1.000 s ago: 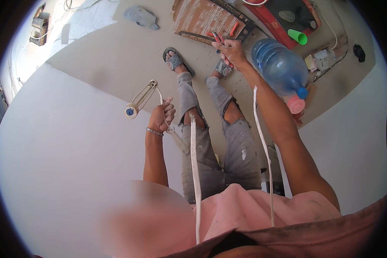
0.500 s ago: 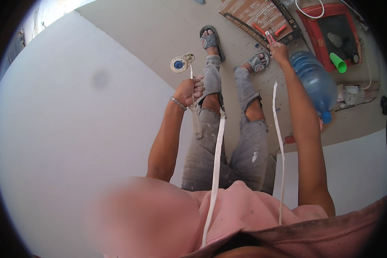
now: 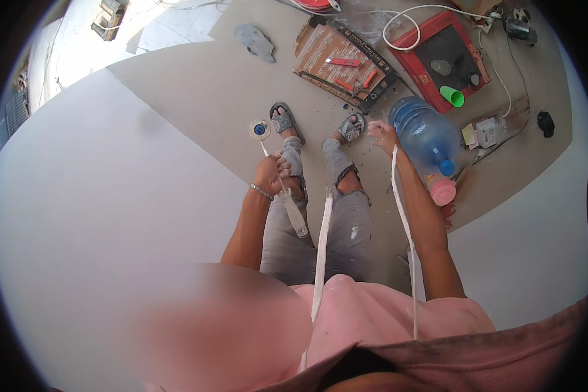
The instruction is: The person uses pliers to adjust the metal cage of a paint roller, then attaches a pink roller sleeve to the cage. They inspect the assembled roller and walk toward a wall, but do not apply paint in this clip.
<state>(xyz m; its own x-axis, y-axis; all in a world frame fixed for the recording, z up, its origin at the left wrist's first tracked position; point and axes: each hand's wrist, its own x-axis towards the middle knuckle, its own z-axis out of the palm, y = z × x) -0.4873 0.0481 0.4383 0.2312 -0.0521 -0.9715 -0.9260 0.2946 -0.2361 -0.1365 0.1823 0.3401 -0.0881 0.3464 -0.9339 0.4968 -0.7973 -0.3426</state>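
My left hand (image 3: pixel 272 171) is closed round a worn grey flat-handled tool (image 3: pixel 294 214), whose handle sticks out below the fist. Above the fist, a pale strip leads up to a round white disc with a blue centre (image 3: pixel 260 130); whether it belongs to the tool I cannot tell. My right hand (image 3: pixel 383 134) is empty, its fingers loosely apart, near the big blue water bottle (image 3: pixel 424 134). Beyond it, a red utility knife (image 3: pixel 343 63) lies on a cardboard box (image 3: pixel 320 52), beside orange-handled pliers (image 3: pixel 356 83).
A red-framed dark panel (image 3: pixel 431 59) bears a green cup (image 3: pixel 451 96). Near the bottle's blue cap lies a pink container (image 3: pixel 443 191). A white cable (image 3: pixel 411 16), a grey cloth (image 3: pixel 255 42) and a white electrical box (image 3: pixel 490 132) are about. A white wall (image 3: pixel 111 196) rises at left.
My right hand has let go of the red utility knife, which now lies on the cardboard, and has drawn back toward me. The left hand keeps its hold. The view has shifted.
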